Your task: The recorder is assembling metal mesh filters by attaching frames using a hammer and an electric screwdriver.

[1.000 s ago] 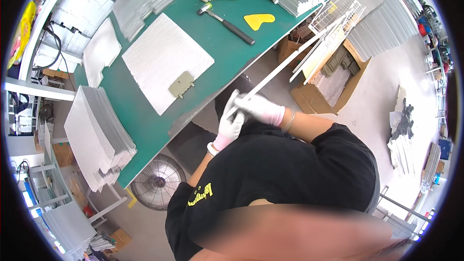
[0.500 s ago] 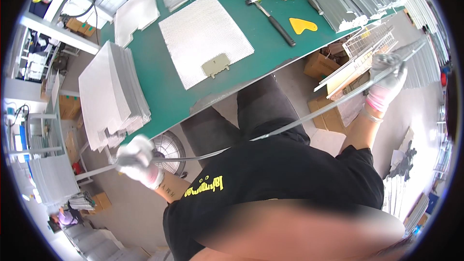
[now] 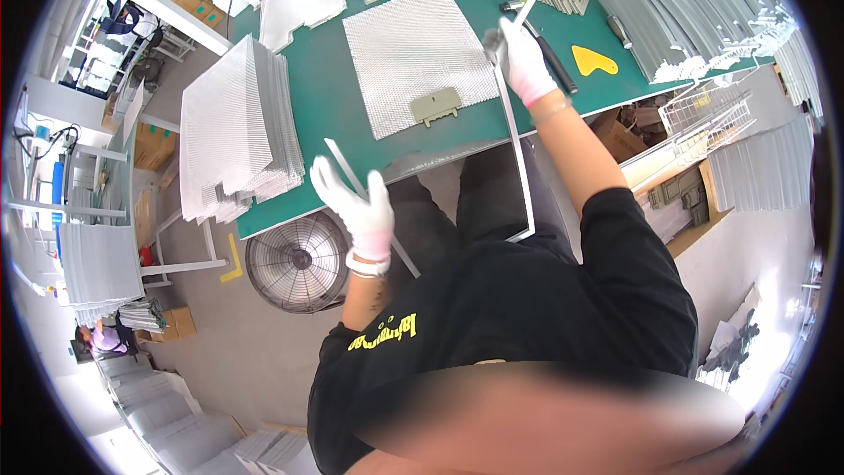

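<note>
My right hand (image 3: 523, 62), in a white glove, is closed around a thin light-grey strip (image 3: 517, 149) above the table's front right part. One length of it rises past the hand toward the far side. Another runs down toward my lap and bends sharply at its lower end. My left hand (image 3: 356, 207), also gloved, has its fingers spread beside another length of strip (image 3: 345, 163) that passes under it; whether they touch I cannot tell. Behind the hands, a white mesh panel (image 3: 413, 53) lies on the green table (image 3: 321, 97), with an olive-grey notched plate (image 3: 437, 106) on its near edge.
Stacked mesh panels (image 3: 233, 123) stand at the table's left edge. A hammer (image 3: 556, 66), a yellow scraper (image 3: 594, 60) and long grey strips (image 3: 668, 9) lie to the right. A floor fan (image 3: 301, 259) stands below the table's front left. Cardboard boxes (image 3: 620, 136) are under its right side.
The strip went from stretched across my body to sharply bent. My right hand moved left and in over the table; my left hand moved up and right and spread its fingers.
</note>
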Available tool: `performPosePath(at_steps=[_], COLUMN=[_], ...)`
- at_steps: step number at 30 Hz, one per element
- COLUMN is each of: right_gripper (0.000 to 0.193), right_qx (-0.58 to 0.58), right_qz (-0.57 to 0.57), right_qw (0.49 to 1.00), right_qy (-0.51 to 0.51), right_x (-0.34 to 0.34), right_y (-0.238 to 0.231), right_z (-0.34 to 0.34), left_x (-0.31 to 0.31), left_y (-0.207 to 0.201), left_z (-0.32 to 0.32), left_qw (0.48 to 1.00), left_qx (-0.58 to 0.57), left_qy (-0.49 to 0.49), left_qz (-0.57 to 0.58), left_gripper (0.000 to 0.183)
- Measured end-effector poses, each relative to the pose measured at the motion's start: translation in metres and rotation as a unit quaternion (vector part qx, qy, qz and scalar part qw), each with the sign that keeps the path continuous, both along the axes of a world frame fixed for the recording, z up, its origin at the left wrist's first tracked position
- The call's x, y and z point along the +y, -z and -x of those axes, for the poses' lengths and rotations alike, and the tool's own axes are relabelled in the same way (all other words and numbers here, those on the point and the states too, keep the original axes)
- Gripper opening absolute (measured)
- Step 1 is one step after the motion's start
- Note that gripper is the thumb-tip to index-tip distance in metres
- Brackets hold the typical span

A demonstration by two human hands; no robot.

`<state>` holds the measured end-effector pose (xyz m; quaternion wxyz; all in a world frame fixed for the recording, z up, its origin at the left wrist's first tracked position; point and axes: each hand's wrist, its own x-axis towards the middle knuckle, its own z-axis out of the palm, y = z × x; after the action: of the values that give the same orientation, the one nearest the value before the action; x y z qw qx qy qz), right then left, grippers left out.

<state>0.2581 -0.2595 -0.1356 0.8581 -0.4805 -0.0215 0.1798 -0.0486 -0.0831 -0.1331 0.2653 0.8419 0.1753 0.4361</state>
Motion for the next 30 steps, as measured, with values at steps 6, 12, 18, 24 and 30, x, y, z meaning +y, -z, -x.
performPosePath(at_steps=[6,12,18,24,30], right_gripper=[0.03,0.021,0.023,0.031,0.06], right_qx=[-0.024,-0.111,-0.223,-0.129,-0.112], right_qz=[0.097,0.272,0.274,0.274,0.104], right_qw=[0.966,0.925,0.899,0.904,0.972], right_qy=[-0.238,-0.24,-0.259,-0.301,-0.177], right_x=[-0.033,-0.061,-0.029,-0.036,-0.048], right_y=[0.017,0.013,-0.003,-0.01,0.012], right_z=[0.084,0.17,0.168,0.173,0.2], left_x=[-0.08,-0.088,-0.058,-0.059,-0.064], left_y=[0.054,0.066,0.077,0.079,0.033], left_z=[0.007,-0.054,-0.05,-0.037,-0.06], left_qw=[0.639,0.506,0.507,0.55,0.509], left_qx=[0.071,0.01,0.071,0.028,-0.094], left_qy=[0.251,0.275,0.212,0.275,0.322], left_qz=[0.723,0.817,0.832,0.788,0.793], left_gripper=[0.053,0.073,0.073,0.041,0.047])
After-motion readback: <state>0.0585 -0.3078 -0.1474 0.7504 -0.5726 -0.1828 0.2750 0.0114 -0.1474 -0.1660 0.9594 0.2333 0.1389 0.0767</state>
